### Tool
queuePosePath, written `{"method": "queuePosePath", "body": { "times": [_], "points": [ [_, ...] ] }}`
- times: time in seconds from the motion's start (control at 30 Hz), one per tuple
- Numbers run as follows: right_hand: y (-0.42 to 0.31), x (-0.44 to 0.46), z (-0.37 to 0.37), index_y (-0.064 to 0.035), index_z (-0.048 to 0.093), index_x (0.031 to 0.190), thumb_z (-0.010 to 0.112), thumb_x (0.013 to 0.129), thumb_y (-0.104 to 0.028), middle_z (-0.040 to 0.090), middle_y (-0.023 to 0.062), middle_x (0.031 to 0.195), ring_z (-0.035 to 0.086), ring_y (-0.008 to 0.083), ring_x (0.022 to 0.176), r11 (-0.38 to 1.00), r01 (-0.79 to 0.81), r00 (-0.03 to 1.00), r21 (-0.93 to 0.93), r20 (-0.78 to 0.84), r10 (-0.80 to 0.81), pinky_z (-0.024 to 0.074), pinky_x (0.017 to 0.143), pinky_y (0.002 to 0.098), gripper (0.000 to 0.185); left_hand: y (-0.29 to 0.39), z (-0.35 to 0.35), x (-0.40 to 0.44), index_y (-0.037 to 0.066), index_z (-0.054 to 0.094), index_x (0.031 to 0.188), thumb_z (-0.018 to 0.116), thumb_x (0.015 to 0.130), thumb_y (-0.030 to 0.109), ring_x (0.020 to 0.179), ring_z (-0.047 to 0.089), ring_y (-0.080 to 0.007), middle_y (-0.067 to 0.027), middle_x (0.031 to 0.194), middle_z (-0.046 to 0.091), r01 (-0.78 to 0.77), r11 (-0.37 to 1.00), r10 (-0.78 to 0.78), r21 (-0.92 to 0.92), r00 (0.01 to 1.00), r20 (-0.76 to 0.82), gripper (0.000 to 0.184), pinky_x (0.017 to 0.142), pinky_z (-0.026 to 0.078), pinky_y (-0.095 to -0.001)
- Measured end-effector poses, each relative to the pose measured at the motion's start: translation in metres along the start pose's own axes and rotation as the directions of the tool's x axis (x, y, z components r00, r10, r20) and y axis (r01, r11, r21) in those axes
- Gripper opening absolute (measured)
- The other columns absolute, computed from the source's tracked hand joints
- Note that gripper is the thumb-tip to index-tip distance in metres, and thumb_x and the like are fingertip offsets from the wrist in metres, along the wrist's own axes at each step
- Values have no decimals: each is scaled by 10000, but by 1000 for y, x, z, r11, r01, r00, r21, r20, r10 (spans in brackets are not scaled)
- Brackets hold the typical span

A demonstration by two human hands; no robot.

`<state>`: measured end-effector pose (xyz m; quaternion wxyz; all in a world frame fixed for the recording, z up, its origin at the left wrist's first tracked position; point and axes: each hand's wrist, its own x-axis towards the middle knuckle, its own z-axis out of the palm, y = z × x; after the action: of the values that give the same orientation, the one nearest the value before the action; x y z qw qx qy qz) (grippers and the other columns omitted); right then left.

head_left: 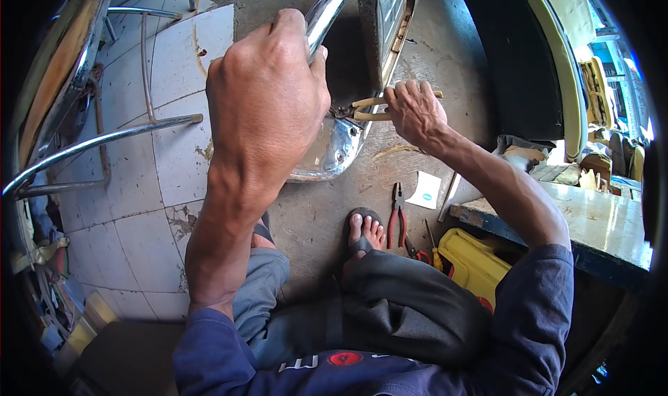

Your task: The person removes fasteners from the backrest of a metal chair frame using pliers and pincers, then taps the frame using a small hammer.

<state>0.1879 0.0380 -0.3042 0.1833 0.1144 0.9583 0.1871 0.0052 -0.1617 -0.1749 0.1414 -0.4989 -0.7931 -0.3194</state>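
My left hand (268,97) is closed around a shiny chrome tube (329,10) of a metal frame at the top centre. To its right, my right hand (416,114) grips the yellowish handles of pliers (369,109). The jaws of the pliers meet the frame close to a chrome plate (334,149) with holes in it. My left hand hides part of that plate. Exactly what the jaws hold is too small to tell.
Red-handled pliers (398,215) and a white paper (424,189) lie on the floor near my feet. A yellow case (473,260) is beside a low bench (591,222) at right. Chrome tubing (104,146) stands at left, over white tiles.
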Motion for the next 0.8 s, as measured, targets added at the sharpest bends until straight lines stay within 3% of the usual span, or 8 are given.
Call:
{"method": "queuePosePath", "body": {
  "times": [0.07, 0.13, 0.3, 0.4, 0.5, 0.63, 0.8],
  "points": [
    [-1, 4, -5, -25, 572, 1283, 419, 1087, -229, 636, 112, 1014, 618, 238, 963, 999, 13, 999, -29, 49, -12, 499, 835, 407, 322, 1, -1, 1, 7, 673, 888, 807, 883, 150, 592, 703, -236, -132, 657, 662, 6, 1000, -7, 8, 1000, 11, 196, 546, 533, -356],
    [0, 11, -7, -28, 570, 1262, 408, 1101, -267, 653, 134, 971, 644, 247, 882, 968, -145, 954, 203, 289, 82, 548, 761, 415, 331, 3, -1, 1, 8, 673, 889, 808, 881, 150, 600, 706, -246, -137, 666, 666, 18, 1000, -18, 5, 1000, 6, 196, 554, 534, -364],
    [9, 13, -3, -46, 569, 1255, 380, 1111, -295, 649, 138, 954, 658, 247, 857, 973, -96, 952, 211, 304, 28, 550, 721, 418, 344, 4, 0, -1, 7, 673, 891, 807, 883, 149, 598, 703, -239, -137, 662, 661, 13, 1000, -13, -9, 1000, 4, 195, 554, 530, -355],
    [4, 0, 9, -53, 584, 1239, 438, 1083, -262, 624, 93, 993, 642, 237, 923, 997, -7, 1000, 83, -4, 7, 486, 769, 419, 299, 2, 0, 0, 5, 674, 893, 807, 883, 147, 595, 699, -229, -132, 657, 657, 13, 1000, -13, -13, 1000, 5, 194, 549, 526, -347],
    [1, -3, 5, -49, 576, 1259, 442, 1076, -264, 626, 97, 1011, 637, 240, 956, 996, -25, 1000, 91, -9, 26, 489, 798, 426, 312, 1, 1, -2, 4, 675, 896, 806, 884, 147, 591, 696, -228, -130, 657, 657, 19, 1000, -19, -12, 1000, 12, 195, 546, 522, -345],
    [1, -2, -3, -43, 572, 1277, 422, 1083, -258, 630, 96, 999, 639, 244, 950, 998, -28, 1000, 59, 6, 28, 487, 808, 423, 326, 3, 0, -1, 4, 678, 906, 803, 888, 148, 590, 694, -223, -128, 663, 661, 28, 1000, -28, 7, 999, 16, 192, 543, 518, -343],
    [6, 13, -12, -26, 561, 1281, 356, 1119, -307, 639, 116, 928, 689, 256, 864, 979, -110, 962, 173, 268, 61, 573, 730, 427, 384, 4, 0, -1, 6, 673, 898, 802, 891, 151, 589, 693, -210, -123, 664, 664, 6, 1000, -6, 3, 1000, 16, 194, 535, 515, -340]
  ]
}}
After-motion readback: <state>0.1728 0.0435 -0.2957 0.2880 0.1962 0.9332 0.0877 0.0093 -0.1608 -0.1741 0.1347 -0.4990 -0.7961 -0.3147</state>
